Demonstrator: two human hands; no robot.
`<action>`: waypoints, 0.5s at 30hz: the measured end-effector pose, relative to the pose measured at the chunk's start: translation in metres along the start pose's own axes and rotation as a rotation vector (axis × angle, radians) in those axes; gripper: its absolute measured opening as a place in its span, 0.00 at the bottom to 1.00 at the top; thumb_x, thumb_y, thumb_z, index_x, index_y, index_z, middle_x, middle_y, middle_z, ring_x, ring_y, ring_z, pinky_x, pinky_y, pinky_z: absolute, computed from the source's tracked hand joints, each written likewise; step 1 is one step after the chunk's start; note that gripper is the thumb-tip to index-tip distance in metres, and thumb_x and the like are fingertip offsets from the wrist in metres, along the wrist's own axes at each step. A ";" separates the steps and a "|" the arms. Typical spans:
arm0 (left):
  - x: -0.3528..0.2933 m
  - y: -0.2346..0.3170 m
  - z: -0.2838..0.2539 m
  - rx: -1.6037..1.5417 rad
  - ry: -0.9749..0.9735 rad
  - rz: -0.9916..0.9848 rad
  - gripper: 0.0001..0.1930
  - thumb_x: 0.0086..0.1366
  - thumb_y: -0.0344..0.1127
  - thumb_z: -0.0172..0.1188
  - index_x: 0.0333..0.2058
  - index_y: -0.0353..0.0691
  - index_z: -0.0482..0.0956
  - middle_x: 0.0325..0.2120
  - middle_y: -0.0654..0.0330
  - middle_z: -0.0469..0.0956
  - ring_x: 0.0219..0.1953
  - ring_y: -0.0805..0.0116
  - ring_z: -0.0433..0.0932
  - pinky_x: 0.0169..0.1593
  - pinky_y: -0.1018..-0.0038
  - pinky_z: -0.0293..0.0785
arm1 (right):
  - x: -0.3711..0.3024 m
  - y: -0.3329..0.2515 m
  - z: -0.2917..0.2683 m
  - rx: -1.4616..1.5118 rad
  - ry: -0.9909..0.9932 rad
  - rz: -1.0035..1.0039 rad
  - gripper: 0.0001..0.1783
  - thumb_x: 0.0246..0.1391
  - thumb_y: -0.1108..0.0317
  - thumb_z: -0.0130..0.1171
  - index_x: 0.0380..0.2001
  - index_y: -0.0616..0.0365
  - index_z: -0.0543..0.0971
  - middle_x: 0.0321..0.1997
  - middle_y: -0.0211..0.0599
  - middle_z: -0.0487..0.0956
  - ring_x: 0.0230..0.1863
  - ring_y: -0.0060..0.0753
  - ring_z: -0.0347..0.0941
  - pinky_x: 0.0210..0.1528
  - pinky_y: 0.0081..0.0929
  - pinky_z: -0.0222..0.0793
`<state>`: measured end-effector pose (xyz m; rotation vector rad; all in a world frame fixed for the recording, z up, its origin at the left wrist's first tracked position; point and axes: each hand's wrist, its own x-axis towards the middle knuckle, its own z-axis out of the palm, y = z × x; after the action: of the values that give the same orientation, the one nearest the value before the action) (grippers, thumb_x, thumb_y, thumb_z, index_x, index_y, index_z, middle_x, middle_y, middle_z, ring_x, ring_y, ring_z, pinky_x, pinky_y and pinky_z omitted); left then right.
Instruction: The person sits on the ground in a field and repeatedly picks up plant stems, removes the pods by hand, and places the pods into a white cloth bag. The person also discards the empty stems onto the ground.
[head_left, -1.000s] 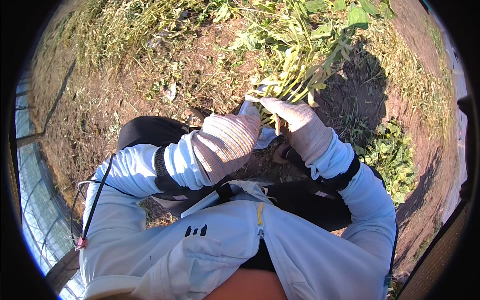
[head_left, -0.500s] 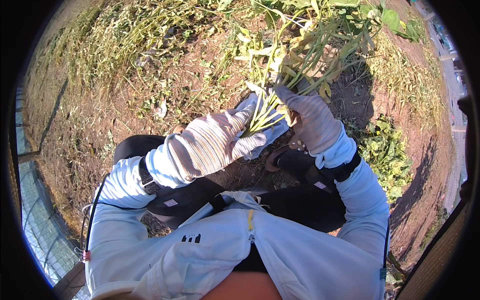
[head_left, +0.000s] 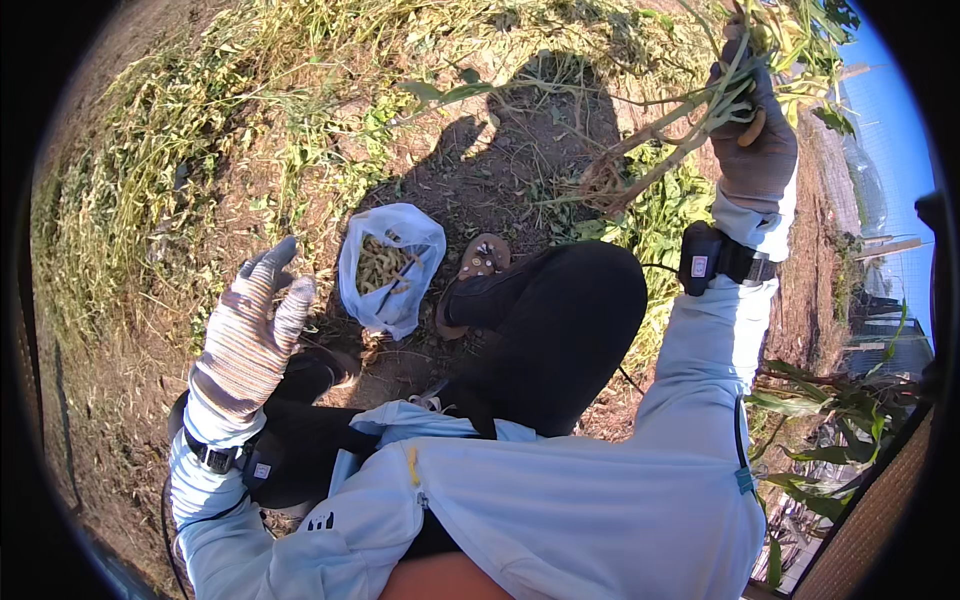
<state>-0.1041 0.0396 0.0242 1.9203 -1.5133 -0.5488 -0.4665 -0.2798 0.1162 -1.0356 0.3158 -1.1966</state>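
Note:
My right hand [head_left: 752, 145], in a striped knit glove, is raised at the upper right. Its fingers are wrapped round a bundle of leafy plant stalks [head_left: 690, 130], whose bare, root-like ends hang toward the middle while yellow-green leaves rise past the hand. On the left, my left hand [head_left: 255, 325] is in a matching glove, fingers apart and nothing in them. To its right, on the ground between my feet, stands a white plastic bag [head_left: 428, 235] with its mouth open. Greenish-yellow pods [head_left: 378, 265] lie inside it, with a thin dark object across them.
Withered plants [head_left: 150, 190] cover the ground to the left and far side. A green leafy heap [head_left: 675, 200] lies beyond my right knee [head_left: 600, 290]. My shoe [head_left: 485, 258] stands beside the bag. Tall leafy plants [head_left: 830, 440] and a mesh fence [head_left: 885, 170] are at the right.
My right hand has swung up and to the right with the stalks. My left hand has let go of their lower ends and drawn back left, fingers spread. The bag now shows fully.

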 end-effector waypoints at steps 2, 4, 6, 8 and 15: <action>-0.001 0.001 0.000 0.009 -0.019 0.028 0.22 0.66 0.40 0.57 0.53 0.33 0.70 0.37 0.48 0.77 0.37 0.57 0.78 0.40 0.68 0.74 | -0.024 -0.055 -0.029 -0.372 0.365 -0.179 0.18 0.58 0.69 0.55 0.49 0.68 0.73 0.44 0.42 0.79 0.41 0.32 0.78 0.33 0.23 0.75; -0.001 0.002 0.000 -0.047 -0.034 -0.063 0.22 0.66 0.40 0.56 0.54 0.33 0.70 0.38 0.48 0.77 0.39 0.59 0.79 0.42 0.68 0.74 | -0.056 -0.102 -0.054 -0.422 0.436 -0.147 0.16 0.57 0.70 0.56 0.47 0.67 0.75 0.42 0.42 0.80 0.40 0.32 0.78 0.35 0.24 0.75; 0.000 0.002 0.001 -0.033 -0.029 -0.018 0.21 0.66 0.39 0.56 0.54 0.33 0.69 0.37 0.49 0.78 0.38 0.62 0.79 0.41 0.70 0.75 | -0.091 -0.138 -0.076 -0.523 0.498 -0.162 0.15 0.56 0.69 0.57 0.45 0.66 0.75 0.41 0.42 0.80 0.39 0.33 0.77 0.37 0.26 0.75; 0.002 0.001 0.003 0.021 -0.054 -0.004 0.21 0.67 0.39 0.56 0.54 0.33 0.70 0.35 0.51 0.78 0.36 0.65 0.78 0.40 0.72 0.75 | -0.141 -0.152 -0.100 -0.580 0.526 -0.180 0.16 0.57 0.71 0.55 0.48 0.63 0.75 0.41 0.40 0.80 0.36 0.35 0.77 0.38 0.28 0.75; 0.008 -0.004 0.016 -0.018 -0.120 -0.100 0.21 0.67 0.40 0.56 0.54 0.33 0.70 0.33 0.54 0.78 0.34 0.69 0.76 0.39 0.73 0.74 | -0.304 -0.081 -0.220 -0.426 0.549 0.097 0.16 0.56 0.75 0.54 0.49 0.62 0.75 0.43 0.40 0.80 0.40 0.35 0.78 0.43 0.29 0.76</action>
<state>-0.1094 0.0296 0.0102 1.9887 -1.4862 -0.7310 -0.7854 -0.1222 -0.0279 -1.0191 1.0755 -1.3436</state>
